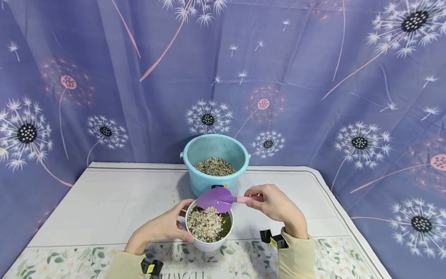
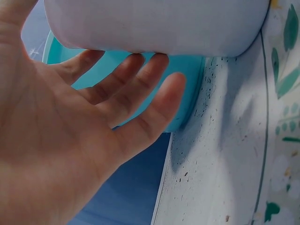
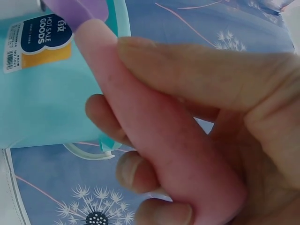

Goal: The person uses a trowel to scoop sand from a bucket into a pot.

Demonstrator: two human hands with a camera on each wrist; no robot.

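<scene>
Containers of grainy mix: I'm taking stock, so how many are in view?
2: the blue bucket at the back, and the white pot in front of it, with the left hand on its side. Anything behind the bucket would be hidden.

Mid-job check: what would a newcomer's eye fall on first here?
Probably the purple trowel over the rim of the white pot, its pink handle gripped by the right hand. Next, the pale granules heaped inside that pot, which the left hand holds at its side. Behind it stands the light-blue bucket, holding darker granules, before a dandelion-patterned curtain.
</scene>
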